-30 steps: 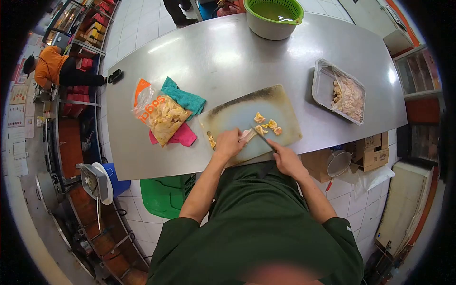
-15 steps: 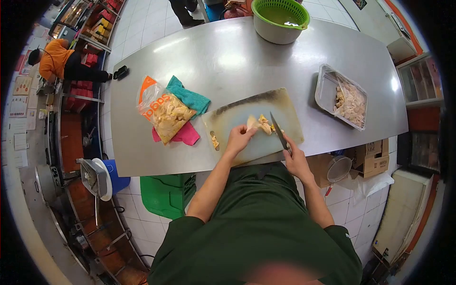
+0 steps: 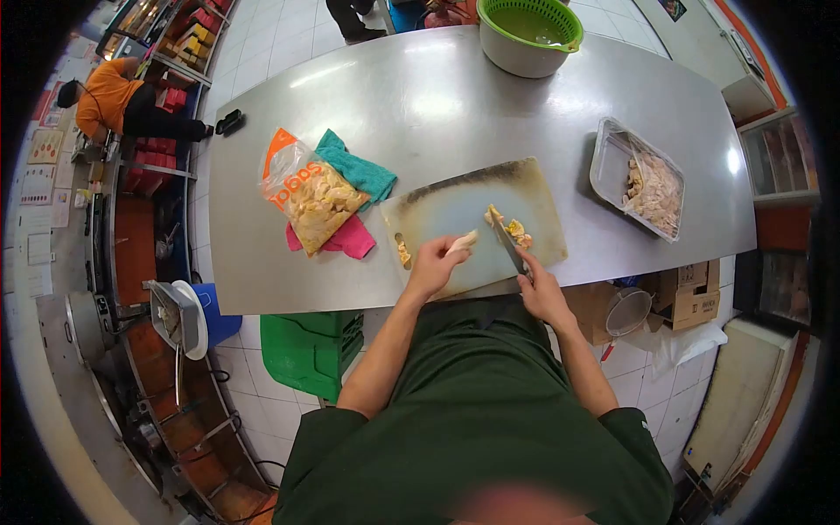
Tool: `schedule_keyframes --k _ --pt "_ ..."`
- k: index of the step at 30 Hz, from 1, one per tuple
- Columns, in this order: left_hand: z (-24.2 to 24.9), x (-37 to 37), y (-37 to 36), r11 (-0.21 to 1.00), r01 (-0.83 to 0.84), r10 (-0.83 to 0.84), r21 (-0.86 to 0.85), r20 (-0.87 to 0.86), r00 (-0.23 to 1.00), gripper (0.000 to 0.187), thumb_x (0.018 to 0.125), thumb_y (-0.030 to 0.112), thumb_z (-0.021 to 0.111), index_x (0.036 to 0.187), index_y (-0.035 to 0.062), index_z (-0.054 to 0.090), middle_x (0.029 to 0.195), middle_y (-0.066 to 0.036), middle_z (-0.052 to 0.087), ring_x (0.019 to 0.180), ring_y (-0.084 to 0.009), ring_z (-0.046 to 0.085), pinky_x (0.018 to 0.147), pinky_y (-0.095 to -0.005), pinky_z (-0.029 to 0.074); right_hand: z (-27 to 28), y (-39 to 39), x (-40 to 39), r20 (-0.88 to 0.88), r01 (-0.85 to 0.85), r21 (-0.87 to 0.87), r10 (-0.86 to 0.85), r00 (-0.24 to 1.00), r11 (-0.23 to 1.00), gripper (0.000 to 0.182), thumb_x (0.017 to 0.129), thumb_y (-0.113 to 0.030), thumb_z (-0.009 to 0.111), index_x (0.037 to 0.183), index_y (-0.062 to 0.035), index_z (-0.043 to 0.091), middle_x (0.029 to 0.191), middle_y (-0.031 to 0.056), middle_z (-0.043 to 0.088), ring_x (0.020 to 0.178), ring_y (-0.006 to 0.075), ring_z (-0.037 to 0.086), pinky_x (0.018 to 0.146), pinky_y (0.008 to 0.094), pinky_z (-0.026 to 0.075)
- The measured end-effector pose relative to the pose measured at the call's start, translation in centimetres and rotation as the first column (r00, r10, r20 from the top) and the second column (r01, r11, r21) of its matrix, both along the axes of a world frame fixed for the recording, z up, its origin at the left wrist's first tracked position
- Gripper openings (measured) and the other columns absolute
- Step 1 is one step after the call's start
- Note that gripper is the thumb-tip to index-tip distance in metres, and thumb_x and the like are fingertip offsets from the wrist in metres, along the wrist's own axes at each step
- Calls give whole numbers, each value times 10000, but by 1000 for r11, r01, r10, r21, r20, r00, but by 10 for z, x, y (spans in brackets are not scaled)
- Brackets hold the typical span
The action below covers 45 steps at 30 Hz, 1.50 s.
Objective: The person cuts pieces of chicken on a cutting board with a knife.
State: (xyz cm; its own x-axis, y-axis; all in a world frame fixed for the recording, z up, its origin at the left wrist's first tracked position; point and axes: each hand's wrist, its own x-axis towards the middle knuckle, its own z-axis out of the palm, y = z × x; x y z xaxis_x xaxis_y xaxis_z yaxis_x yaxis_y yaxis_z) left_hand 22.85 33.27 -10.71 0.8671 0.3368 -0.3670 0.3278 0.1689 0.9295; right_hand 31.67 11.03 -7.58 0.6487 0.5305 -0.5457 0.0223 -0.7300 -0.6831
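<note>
My left hand (image 3: 433, 269) pinches a pale piece of chicken (image 3: 467, 240) over the worn cutting board (image 3: 446, 206). In my right hand (image 3: 544, 296) is a knife (image 3: 507, 241), its dark blade angled up and leftward across the board. The blade lies against small yellowish chicken scraps (image 3: 519, 234) on the right half of the board. A few more yellow bits (image 3: 403, 252) sit by the handle hole at the board's left end. My palm hides most of the knife's handle.
Left of the board, a clear bag of chicken pieces (image 3: 322, 206) rests on a teal cloth (image 3: 360, 169) and a pink cloth (image 3: 354, 238). A plastic tray of meat (image 3: 612, 179) stands right. At the far edge is a pot with a green colander (image 3: 529, 51). A person in orange (image 3: 107, 98) is at far left.
The knife blade has swung left onto the scraps, which have spread apart. My left hand has drawn its chicken piece away from them. The whole view has shifted slightly.
</note>
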Motion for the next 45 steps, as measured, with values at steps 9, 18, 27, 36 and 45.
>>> schedule_keyframes --k 9,18,27,36,45 --pt "16 44 -9 847 80 -91 -525 4 996 116 867 136 622 897 39 568 974 -111 662 909 -218 666 709 -340 528 1 -20 15 89 234 205 -257 962 950 531 902 -53 520 1415 -124 406 1202 252 591 1068 328 614 914 384 449" --pt "-22 -31 5 837 184 -28 516 -295 955 267 815 278 702 787 13 687 635 -85 643 646 -217 658 613 -348 507 -11 -4 -19 164 -141 194 110 980 971 520 911 -98 513 1413 -176 400 1034 284 619 955 463 575 847 508 458" --pt "-22 10 -13 548 60 -34 835 -49 998 190 732 294 754 828 134 718 858 -35 654 857 -261 607 747 -379 482 -11 2 -25 289 -224 -25 221 931 974 530 930 -115 469 1438 -231 376 961 235 588 872 442 587 781 519 477" --pt "-49 5 -21 394 -20 -114 919 70 991 77 747 222 710 808 175 706 803 24 631 803 -216 553 700 -387 400 -41 20 -19 381 -292 -121 316 869 949 550 931 -113 439 1440 -305 366 949 192 567 753 423 600 678 528 494" --pt "-52 5 -24 375 -31 -55 926 56 997 77 759 244 700 799 180 712 788 33 637 806 -210 555 699 -391 389 -30 3 -21 326 -294 -154 329 886 943 517 936 -132 480 1421 -290 397 940 195 580 812 418 602 729 501 497"
